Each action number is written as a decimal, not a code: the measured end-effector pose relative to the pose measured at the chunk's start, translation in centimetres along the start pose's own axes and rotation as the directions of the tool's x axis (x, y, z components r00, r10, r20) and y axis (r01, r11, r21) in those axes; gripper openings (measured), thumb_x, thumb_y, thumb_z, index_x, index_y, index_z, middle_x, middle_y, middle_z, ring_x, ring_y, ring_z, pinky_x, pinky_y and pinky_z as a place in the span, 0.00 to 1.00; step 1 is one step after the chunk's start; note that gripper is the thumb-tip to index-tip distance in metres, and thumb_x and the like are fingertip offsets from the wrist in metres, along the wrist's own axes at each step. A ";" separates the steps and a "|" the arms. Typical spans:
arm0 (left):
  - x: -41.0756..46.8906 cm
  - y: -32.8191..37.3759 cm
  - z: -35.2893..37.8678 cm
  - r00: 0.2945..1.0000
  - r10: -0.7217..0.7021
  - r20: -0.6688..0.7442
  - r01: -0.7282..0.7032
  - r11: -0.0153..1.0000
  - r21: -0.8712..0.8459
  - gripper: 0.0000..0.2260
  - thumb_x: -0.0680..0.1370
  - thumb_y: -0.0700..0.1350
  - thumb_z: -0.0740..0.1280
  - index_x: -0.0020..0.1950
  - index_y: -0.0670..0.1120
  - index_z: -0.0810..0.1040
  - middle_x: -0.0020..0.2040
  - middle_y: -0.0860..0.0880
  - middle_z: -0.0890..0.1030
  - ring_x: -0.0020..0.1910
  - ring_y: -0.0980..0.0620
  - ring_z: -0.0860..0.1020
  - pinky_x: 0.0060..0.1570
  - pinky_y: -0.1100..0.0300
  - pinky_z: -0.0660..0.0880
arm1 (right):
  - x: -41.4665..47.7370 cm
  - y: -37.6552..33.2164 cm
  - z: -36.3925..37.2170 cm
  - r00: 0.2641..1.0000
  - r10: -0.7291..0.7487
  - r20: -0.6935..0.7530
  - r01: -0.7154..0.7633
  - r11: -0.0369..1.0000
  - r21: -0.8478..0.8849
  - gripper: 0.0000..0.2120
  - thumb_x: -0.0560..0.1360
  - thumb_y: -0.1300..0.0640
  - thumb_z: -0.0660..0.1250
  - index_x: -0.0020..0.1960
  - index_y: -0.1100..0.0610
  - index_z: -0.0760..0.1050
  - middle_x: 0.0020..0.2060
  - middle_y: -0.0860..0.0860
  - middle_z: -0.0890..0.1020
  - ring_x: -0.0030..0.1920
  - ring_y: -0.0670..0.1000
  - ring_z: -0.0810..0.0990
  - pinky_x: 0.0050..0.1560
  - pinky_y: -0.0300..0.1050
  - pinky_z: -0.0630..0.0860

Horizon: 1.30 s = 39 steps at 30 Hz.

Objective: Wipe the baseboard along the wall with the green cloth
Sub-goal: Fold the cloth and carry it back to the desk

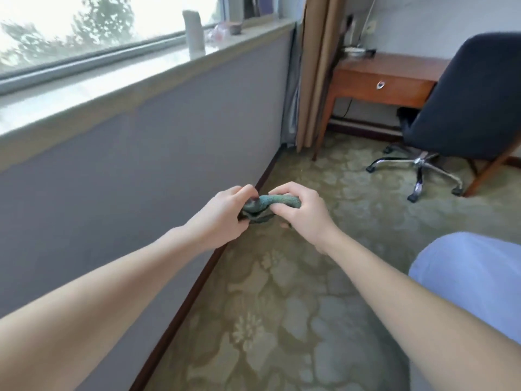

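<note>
A grey wall [146, 153] runs along the left beneath a window sill [118, 88], with a dark baseboard [180, 314] at its foot. Above the baseboard, the left hand [222, 215] and right hand [304, 213] both pinch a bunched green cloth [260, 206] held between them in the air. Patterned carpet [282, 320] spreads below. Farther right stand a wooden worktop [380, 80] and a dark swivel chair [473, 103].

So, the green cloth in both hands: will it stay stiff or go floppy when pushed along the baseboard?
Probably floppy: the green cloth bunches and folds between the left hand and right hand. Its terry-looking surface should grip rather than slide. It looks light.
</note>
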<state>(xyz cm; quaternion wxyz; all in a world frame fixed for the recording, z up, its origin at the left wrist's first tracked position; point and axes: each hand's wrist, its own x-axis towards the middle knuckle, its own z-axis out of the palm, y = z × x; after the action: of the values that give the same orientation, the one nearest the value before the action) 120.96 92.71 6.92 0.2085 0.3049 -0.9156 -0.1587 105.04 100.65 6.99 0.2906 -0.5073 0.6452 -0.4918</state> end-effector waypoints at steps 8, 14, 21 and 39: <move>18.4 5.1 1.5 0.994 -0.096 0.059 0.107 0.972 -0.210 0.14 0.74 0.51 0.69 0.55 0.46 0.76 0.47 0.50 0.80 0.41 0.50 0.78 0.36 0.65 0.72 | 12.1 0.4 -12.6 0.988 -0.010 -0.151 0.006 1.000 -0.026 0.14 0.67 0.68 0.67 0.39 0.48 0.77 0.36 0.45 0.81 0.39 0.47 0.77 0.42 0.46 0.76; 33.1 4.7 3.2 0.999 -0.036 0.038 0.042 0.984 -0.175 0.08 0.76 0.48 0.66 0.52 0.46 0.77 0.42 0.49 0.81 0.38 0.52 0.77 0.39 0.62 0.73 | 23.9 1.9 -19.8 0.977 -0.019 -0.213 0.009 0.999 -0.045 0.19 0.66 0.71 0.65 0.38 0.47 0.77 0.37 0.46 0.81 0.41 0.49 0.78 0.42 0.44 0.75; 54.1 5.6 5.4 0.995 0.048 0.086 -0.038 0.993 -0.116 0.08 0.73 0.43 0.63 0.51 0.46 0.75 0.38 0.50 0.76 0.37 0.49 0.74 0.37 0.59 0.72 | 38.8 3.5 -30.6 0.948 0.044 -0.316 -0.049 0.999 -0.006 0.13 0.68 0.69 0.66 0.41 0.51 0.79 0.35 0.47 0.80 0.36 0.47 0.76 0.39 0.43 0.73; 99.4 8.7 21.6 0.949 0.292 0.121 -0.311 0.930 0.197 0.11 0.77 0.48 0.63 0.59 0.46 0.72 0.54 0.48 0.77 0.54 0.46 0.75 0.46 0.56 0.71 | 72.9 18.9 -60.3 0.958 -0.024 -0.286 -0.128 0.856 -0.501 0.04 0.70 0.61 0.71 0.44 0.53 0.79 0.35 0.47 0.79 0.36 0.47 0.75 0.29 0.30 0.65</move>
<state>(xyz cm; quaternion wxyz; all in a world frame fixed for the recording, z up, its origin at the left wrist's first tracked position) 34.04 40.83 20.31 0.1551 0.1739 -0.9717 -0.0393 22.34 52.59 19.44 0.0630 -0.4734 0.8011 -0.3608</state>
